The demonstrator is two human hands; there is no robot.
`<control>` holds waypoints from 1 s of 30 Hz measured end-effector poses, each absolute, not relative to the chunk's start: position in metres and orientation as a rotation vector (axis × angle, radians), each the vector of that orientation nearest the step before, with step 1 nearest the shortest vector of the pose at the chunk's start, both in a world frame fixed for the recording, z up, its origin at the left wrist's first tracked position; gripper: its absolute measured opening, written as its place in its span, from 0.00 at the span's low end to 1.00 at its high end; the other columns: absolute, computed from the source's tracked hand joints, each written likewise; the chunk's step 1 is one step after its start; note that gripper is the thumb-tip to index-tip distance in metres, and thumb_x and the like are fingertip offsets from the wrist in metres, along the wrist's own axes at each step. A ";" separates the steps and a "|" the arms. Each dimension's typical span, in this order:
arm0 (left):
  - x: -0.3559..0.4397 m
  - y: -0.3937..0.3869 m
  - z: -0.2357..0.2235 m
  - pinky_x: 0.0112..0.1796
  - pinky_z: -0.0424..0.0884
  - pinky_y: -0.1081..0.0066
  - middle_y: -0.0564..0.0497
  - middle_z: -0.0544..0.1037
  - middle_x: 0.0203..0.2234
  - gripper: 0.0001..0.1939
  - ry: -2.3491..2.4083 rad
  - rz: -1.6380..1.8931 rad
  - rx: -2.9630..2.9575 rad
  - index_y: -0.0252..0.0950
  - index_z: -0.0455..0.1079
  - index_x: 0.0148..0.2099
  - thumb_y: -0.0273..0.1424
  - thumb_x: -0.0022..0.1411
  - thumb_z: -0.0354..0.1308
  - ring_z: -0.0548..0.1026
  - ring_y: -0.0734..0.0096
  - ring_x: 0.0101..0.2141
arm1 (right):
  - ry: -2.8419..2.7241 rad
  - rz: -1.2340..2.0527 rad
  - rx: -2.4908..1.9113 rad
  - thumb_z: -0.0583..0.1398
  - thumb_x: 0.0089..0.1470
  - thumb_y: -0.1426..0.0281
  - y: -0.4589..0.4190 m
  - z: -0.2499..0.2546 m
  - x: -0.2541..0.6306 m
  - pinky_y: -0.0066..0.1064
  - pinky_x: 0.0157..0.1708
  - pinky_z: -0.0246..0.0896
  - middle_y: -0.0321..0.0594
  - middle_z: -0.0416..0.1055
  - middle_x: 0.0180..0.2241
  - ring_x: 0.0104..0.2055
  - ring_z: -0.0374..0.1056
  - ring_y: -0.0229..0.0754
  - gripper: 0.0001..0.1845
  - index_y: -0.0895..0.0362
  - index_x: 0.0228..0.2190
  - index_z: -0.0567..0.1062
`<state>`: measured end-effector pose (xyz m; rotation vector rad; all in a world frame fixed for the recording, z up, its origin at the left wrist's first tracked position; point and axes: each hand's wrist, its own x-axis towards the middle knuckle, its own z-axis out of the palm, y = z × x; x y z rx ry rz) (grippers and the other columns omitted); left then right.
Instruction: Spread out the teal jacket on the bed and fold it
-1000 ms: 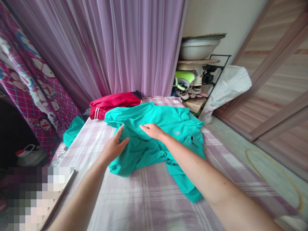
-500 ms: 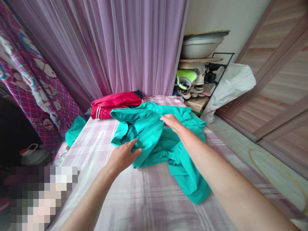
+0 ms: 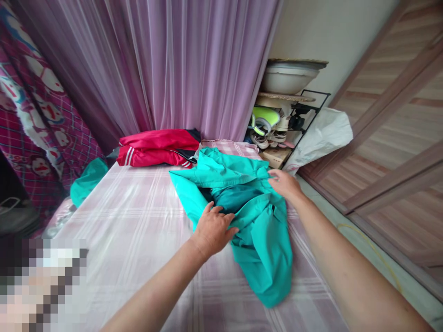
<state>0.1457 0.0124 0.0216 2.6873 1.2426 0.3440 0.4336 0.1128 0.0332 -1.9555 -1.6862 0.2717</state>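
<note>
A teal jacket (image 3: 266, 235) lies crumpled on the plaid-covered bed (image 3: 138, 221), partly folded over, with its darker inside showing in the middle. One sleeve stretches toward me. Over the jacket's near left part is my left hand (image 3: 216, 226), fingers spread, palm down, with nothing gripped. My right hand (image 3: 284, 183) is at the jacket's far right edge, its fingertips touching the cloth and its fingers loosely stretched. Behind the jacket, a folded red jacket (image 3: 152, 145) with white stripes and dark parts rests near the curtain.
A purple curtain (image 3: 187, 69) hangs behind the bed. To the right stand a rack with shoes and a pale basin (image 3: 289, 78), a white bag (image 3: 321, 138) and a wooden wardrobe (image 3: 391, 133). Another teal cloth (image 3: 88, 180) hangs by the bed's left edge.
The left part of the teal jacket has been folded over to the right. Both hands have moved right, and the right hand's pinch has loosened. The view has shifted slightly.
</note>
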 end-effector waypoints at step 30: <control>0.146 0.093 0.023 0.51 0.72 0.59 0.48 0.80 0.48 0.19 1.120 0.542 2.555 0.40 0.72 0.56 0.38 0.71 0.46 0.78 0.60 0.48 | -1.332 1.491 -1.646 0.75 0.36 0.63 0.216 0.005 0.434 0.44 0.45 0.75 0.49 0.81 0.40 0.43 0.77 0.54 0.28 0.57 0.40 0.77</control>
